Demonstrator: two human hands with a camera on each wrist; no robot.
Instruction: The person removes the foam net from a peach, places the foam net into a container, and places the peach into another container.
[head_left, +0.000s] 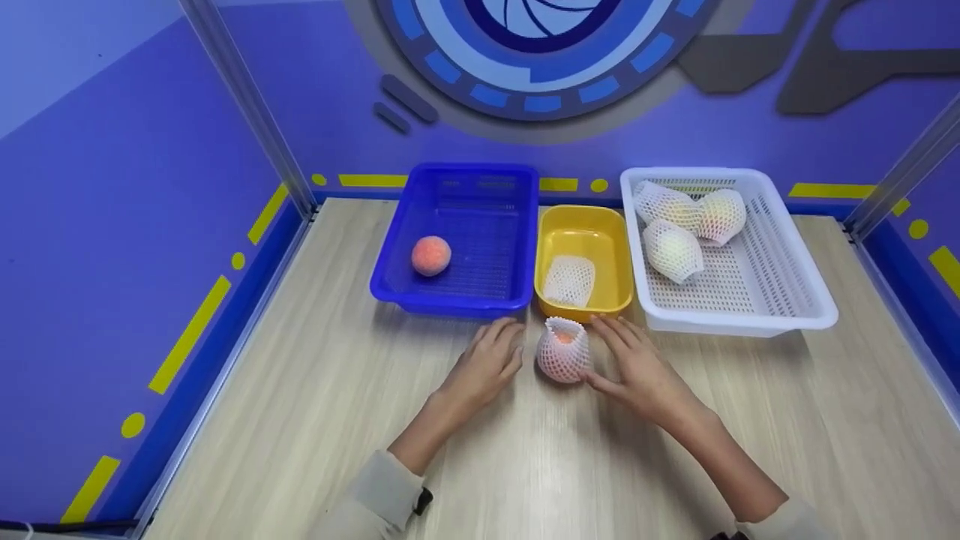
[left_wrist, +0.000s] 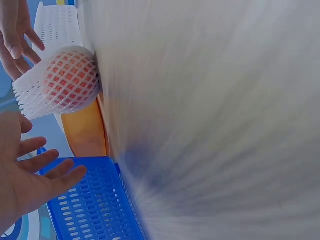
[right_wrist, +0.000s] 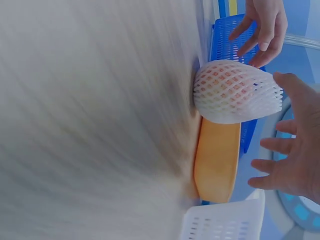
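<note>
A peach in a white foam net sleeve (head_left: 564,352) stands on the table between the two hands, the sleeve's open end up and some pink-orange fruit showing through it. My left hand (head_left: 487,362) is to its left with fingers spread, apart from the net. To the right, my right hand (head_left: 639,369) has its fingers spread too, its thumb tip right at the sleeve's side. In the right wrist view that thumb lies close to the sleeve's upper edge (right_wrist: 270,95). Neither hand holds anything.
Behind the hands, a blue basket (head_left: 480,289) contains a bare peach (head_left: 431,256). The yellow bin (head_left: 585,219) in the middle has an empty foam net (head_left: 570,280) in it. At right, a white basket (head_left: 750,319) bears three net-wrapped fruits (head_left: 673,251).
</note>
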